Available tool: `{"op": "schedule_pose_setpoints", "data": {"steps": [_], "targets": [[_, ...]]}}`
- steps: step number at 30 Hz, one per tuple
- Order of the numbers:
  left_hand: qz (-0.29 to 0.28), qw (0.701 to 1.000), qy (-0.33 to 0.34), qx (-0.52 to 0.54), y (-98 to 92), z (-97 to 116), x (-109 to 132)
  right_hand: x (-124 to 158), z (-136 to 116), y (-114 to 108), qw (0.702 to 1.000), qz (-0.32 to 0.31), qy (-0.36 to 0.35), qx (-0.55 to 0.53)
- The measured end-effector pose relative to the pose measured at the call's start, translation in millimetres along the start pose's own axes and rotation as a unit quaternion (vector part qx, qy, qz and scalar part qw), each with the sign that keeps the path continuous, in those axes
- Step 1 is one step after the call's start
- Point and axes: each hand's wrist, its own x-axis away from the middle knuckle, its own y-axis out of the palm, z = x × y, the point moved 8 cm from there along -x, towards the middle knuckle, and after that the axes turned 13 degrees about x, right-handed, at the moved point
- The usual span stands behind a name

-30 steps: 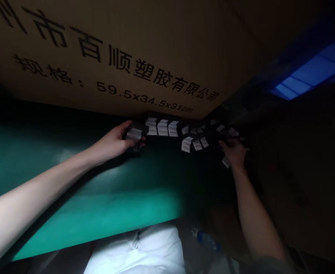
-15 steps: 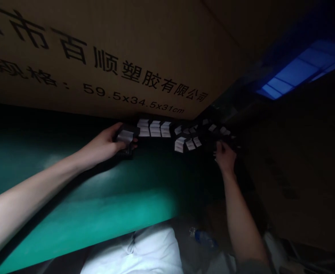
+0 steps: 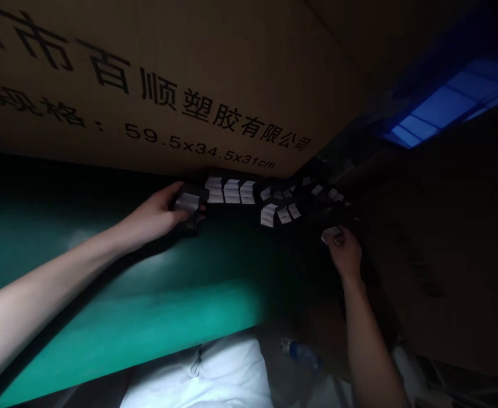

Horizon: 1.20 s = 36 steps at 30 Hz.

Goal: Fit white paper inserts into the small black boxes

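Observation:
My left hand is closed around a small dark block with a pale label, held just above the green tabletop. Beside its fingertips stand several similar dark blocks with white labels, side by side along the foot of the carton. A looser group of labelled blocks lies to the right of that row. Farther right, my right hand pinches another small piece with a whitish label. Dim light hides the exact kind of these pieces.
A large cardboard carton with black printing rises behind the blocks. Another carton stands in the dark on the right. Below the table's edge are white cloth on my lap and a plastic bottle.
My right hand has drawn back toward me and slightly right from the far blocks, now with a labelled piece in its fingers. My left hand has hardly moved.

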Motion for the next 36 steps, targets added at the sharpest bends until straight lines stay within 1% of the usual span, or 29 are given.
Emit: {"op": "schedule_pose_setpoints", "data": {"steps": [2,4,9,11,13,14,15,17,19,21,23,25,27,29,30,31,32,33,34,36], "targets": [[-0.001,1.000,-0.001,-0.003,0.8,0.4,0.5,5.2,-0.1,2.6,1.000,0.019,-0.017,0.002],[-0.003,1.000,0.000,-0.009,1.5,0.4,0.8,6.1,4.9,7.6,0.999,0.028,-0.019,0.000],[-0.003,1.000,0.002,0.012,2.4,-0.5,0.2,-6.2,20.3,22.3,0.999,0.022,-0.007,0.024],[-0.002,1.000,-0.002,0.015,2.7,-0.8,0.2,-10.2,19.4,21.9,0.998,0.044,-0.014,0.049],[-0.004,1.000,-0.005,0.016,2.8,-0.6,0.4,-11.9,12.2,20.2,0.995,0.071,-0.029,0.068],[-0.005,1.000,-0.005,0.017,2.8,-0.4,0.5,-12.6,6.7,21.5,0.994,0.073,-0.039,0.070],[-0.006,1.000,-0.005,0.017,2.5,-0.3,0.6,-13.7,0.5,25.3,0.995,0.062,-0.051,0.065],[-0.006,1.000,-0.005,0.016,1.1,-0.8,0.5,-17.3,-11.2,37.3,0.997,0.014,-0.068,0.044],[-0.010,1.000,-0.003,0.011,-0.1,-1.6,-0.1,-22.5,-18.7,47.8,0.997,-0.025,-0.064,0.025],[-0.016,1.000,0.001,0.012,-0.7,-2.3,-1.0,-28.8,-20.6,51.5,0.998,-0.034,-0.048,0.017],[-0.018,1.000,0.002,0.015,-0.6,-2.5,-1.8,-34.2,-17.6,48.2,0.999,-0.026,-0.033,0.009],[-0.016,1.000,0.001,0.016,-0.2,-2.1,-1.9,-37.5,-10.7,38.0,1.000,-0.007,-0.015,-0.004],[-0.014,1.000,0.000,0.009,0.4,-0.9,-1.0,-37.9,-4.9,21.0,1.000,0.023,0.007,-0.018],[-0.019,1.000,0.003,0.001,1.2,0.6,0.5,-34.4,-9.5,-1.5,0.997,0.063,0.029,-0.033],[-0.022,1.000,0.008,-0.004,1.1,1.6,1.4,-30.4,-19.0,-14.8,0.995,0.087,0.035,-0.044],[-0.030,0.999,0.010,-0.009,1.6,2.0,2.3,-24.2,-34.9,-29.3,0.991,0.112,0.035,-0.057],[-0.032,0.999,0.013,-0.016,1.2,2.3,3.0,-15.3,-56.8,-45.6,0.986,0.143,0.028,-0.082],[-0.034,0.999,0.013,-0.022,0.8,2.0,3.7,-3.6,-87.3,-62.6,0.980,0.171,-0.001,-0.104],[-0.038,0.999,0.011,-0.024,0.7,1.4,4.2,10.4,-126.5,-77.6,0.975,0.178,-0.057,-0.122],[-0.032,0.999,0.012,-0.021,-0.4,0.7,5.0,46.0,-216.5,-102.1,0.957,0.153,-0.188,-0.160]]}}
